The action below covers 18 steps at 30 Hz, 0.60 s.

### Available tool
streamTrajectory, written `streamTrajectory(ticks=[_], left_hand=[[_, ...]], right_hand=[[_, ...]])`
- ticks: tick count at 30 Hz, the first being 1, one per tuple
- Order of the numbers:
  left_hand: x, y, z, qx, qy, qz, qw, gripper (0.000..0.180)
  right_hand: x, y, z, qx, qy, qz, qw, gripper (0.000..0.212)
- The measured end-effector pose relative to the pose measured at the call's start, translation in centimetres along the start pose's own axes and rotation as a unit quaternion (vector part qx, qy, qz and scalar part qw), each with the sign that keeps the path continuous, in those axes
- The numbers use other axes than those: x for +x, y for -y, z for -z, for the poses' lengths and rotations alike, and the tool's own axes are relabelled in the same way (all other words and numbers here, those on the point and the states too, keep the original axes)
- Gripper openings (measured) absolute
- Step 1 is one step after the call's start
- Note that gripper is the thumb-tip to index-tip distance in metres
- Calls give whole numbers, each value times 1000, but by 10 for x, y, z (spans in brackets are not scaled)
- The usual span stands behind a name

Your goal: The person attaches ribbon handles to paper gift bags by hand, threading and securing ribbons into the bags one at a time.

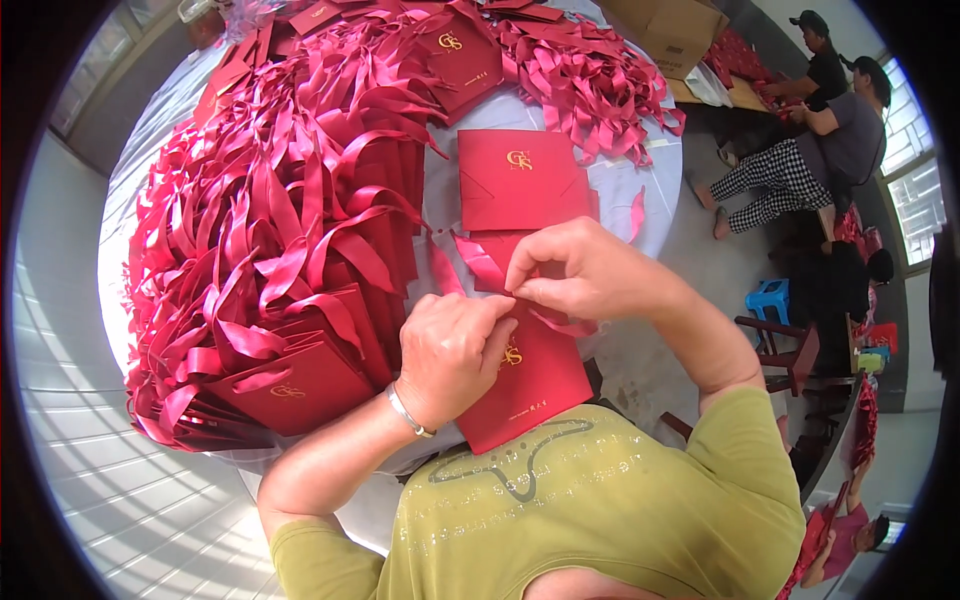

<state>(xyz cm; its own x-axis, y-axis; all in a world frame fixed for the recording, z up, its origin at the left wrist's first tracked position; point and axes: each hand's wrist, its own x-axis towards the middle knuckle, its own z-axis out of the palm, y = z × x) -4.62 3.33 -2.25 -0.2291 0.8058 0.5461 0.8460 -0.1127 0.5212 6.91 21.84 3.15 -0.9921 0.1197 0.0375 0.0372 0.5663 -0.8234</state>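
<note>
A dark red paper gift bag (535, 385) with gold print lies flat in front of me, its lower end close to my shirt. My left hand (455, 350), with a silver bracelet at the wrist, is closed on its upper edge, thumb and forefinger pressed together. At that same edge my right hand (590, 265) pinches with thumb and forefinger. A glossy red ribbon (481, 262) runs up to these fingertips; the exact grip is partly hidden. Just beyond lies another red bag (522, 185) with a gold emblem, flat on more red bags.
A big heap of red bags with ribbon handles (290, 220) covers the left of the white-covered round table (640, 200). Loose ribbons (590, 85) lie at the far right, near a cardboard box (665, 35). Several people work at the right, around a blue stool (768, 299).
</note>
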Motion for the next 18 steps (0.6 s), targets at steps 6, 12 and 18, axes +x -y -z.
streamTrajectory(ticks=[6, 12, 18], left_hand=[[1, -8, 0, 27, -9, -58, 998, 23], [-1, -12, 0, 30, -13, -64, 997, 23], [-5, -9, -1, -54, 26, 49, 997, 21]], right_hand=[[38, 5, 20, -1, 245, -108, 964, 17], [62, -18, 21, 93, 412, -241, 874, 23], [46, -15, 8, 120, 308, -294, 897, 17]])
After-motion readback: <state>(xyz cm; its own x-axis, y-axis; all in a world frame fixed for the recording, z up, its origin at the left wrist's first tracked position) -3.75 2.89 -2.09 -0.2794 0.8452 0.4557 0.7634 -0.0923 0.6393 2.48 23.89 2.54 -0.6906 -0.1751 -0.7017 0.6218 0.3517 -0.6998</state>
